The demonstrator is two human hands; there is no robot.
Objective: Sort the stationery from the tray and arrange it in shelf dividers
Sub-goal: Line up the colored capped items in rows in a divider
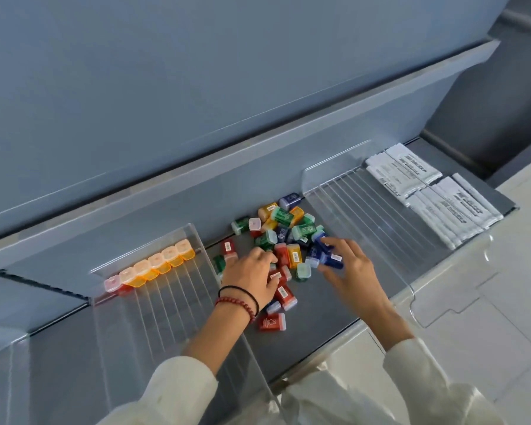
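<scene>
A heap of small stationery boxes (284, 233) in red, green, yellow and dark blue lies on the grey shelf (313, 329) between two clear dividers. My left hand (252, 273) lies on the left side of the heap, fingers curled round red boxes (281, 276). My right hand (348, 265) is at the right side and pinches dark blue boxes (327, 254). In the left clear divider (166, 305) a row of orange boxes (157, 265) stands at the back, with a red box (115, 285) at its left end.
The right clear divider (359, 216) with ridged slots has nothing in it. White packets (436, 194) are stacked beyond it at the far right. A grey back panel (196, 102) rises behind the shelf. A pale floor (503, 302) lies to the right.
</scene>
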